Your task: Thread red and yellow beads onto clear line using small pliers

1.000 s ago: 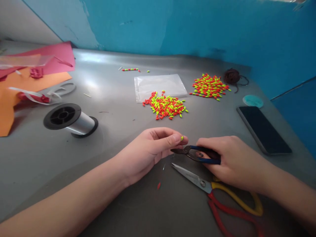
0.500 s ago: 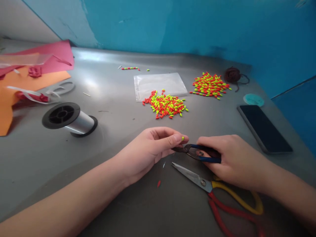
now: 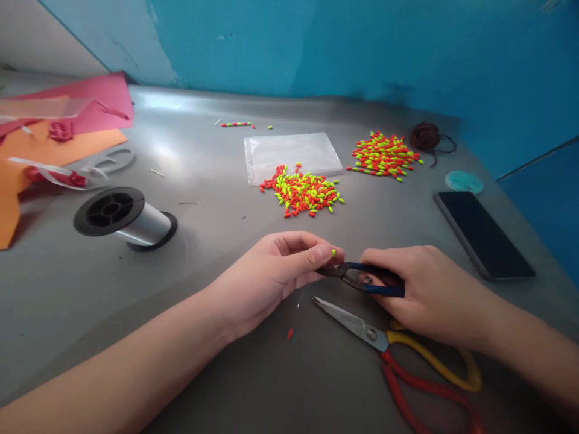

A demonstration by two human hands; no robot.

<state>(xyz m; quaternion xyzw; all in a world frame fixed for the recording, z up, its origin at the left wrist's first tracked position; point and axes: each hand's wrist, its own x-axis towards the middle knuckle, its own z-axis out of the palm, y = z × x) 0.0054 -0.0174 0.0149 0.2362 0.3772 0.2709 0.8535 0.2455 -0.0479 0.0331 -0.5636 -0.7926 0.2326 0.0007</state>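
Observation:
Between thumb and forefinger, my left hand (image 3: 289, 262) pinches a yellow-green bead (image 3: 333, 252). My right hand (image 3: 425, 292) is wrapped round the blue handles of a pair of pliers (image 3: 350, 272). The dark jaws reach just under my left fingertips, and their tips are hidden there. Below the left hand, a red bead (image 3: 290, 333) hangs or lies near a thin clear strand (image 3: 299, 300); I cannot tell whether they are joined. Scissors (image 3: 368, 331) with one yellow and one red handle lie beneath my right hand.
Two heaps of red and yellow-green beads (image 3: 307, 193) lie beyond my hands, one against a clear plastic bag (image 3: 294, 150). A spool of clear line (image 3: 145, 223) stands left. A phone (image 3: 486, 235), a teal disc (image 3: 464, 181) and dark yarn (image 3: 425, 136) are at right.
Hardly anything differs. The whole view has shifted very slightly, and both hands keep the same hold on the bead and the pliers.

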